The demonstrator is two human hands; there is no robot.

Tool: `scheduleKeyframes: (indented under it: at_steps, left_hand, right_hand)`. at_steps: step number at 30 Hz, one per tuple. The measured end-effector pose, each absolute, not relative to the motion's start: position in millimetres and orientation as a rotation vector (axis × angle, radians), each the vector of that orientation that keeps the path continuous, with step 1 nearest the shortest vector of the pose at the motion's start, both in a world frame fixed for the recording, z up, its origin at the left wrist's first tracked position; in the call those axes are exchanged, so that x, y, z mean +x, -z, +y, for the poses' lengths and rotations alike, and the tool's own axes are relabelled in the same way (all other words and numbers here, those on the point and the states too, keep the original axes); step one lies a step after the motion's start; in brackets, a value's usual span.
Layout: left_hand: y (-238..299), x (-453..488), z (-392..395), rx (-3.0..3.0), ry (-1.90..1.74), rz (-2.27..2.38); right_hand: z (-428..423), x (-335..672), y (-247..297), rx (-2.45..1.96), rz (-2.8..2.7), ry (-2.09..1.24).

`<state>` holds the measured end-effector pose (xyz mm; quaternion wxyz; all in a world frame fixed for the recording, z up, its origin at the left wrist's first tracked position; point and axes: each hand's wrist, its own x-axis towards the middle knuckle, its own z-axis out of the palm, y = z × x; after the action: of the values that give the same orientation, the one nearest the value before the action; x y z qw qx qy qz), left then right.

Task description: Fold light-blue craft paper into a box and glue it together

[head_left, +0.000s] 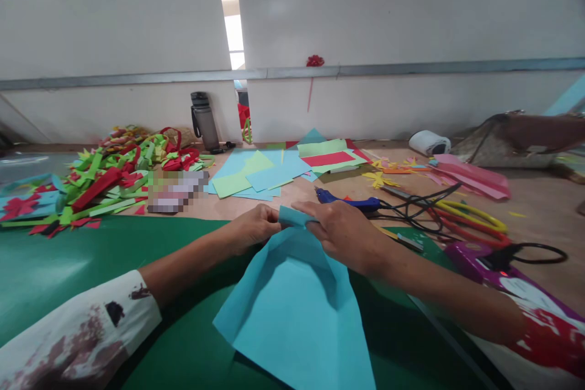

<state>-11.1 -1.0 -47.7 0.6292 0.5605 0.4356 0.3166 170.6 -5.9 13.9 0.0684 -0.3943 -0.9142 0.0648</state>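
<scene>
A large light-blue paper sheet (297, 311) lies on the green cutting mat (68, 268) in front of me, its far end rolled or folded up. My left hand (253, 228) is closed, pinching the left side of that rolled end. My right hand (340, 231) is closed over the right side, fingers curled round the fold. Both forearms reach in from below, with white patterned sleeves pushed up.
A blue glue gun (347, 200) with black cord, yellow and red scissors (470, 216) and a purple tool (475, 256) lie at right. Loose coloured sheets (274, 173) sit beyond my hands. Green and red paper scraps (109, 180) pile at left. A grey bottle (205, 122) stands by the white partition.
</scene>
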Motion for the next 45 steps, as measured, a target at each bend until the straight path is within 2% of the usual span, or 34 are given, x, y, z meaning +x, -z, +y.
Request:
scheduleKeyframes:
  at_steps: [13,25,36,45]
  left_hand:
    - [36.5,-2.1,-9.3,1.501,-0.829,0.934]
    - [40.8,3.8,-14.1,1.514,-0.841,0.943]
    - [36.5,-12.8,-18.0,1.325,-0.614,0.994]
    - [33.4,-23.4,-21.1,1.396,-0.447,0.975]
  right_hand:
    - [-3.5,173.7,-19.3,-0.990,-2.681,-0.361]
    - [2.3,173.4,-14.8,-1.014,-2.615,-0.497]
    - [1.7,175.8,-14.8,-1.031,-2.584,-0.642]
    - [8.0,177.3,-11.0,-1.046,-2.558,-0.654]
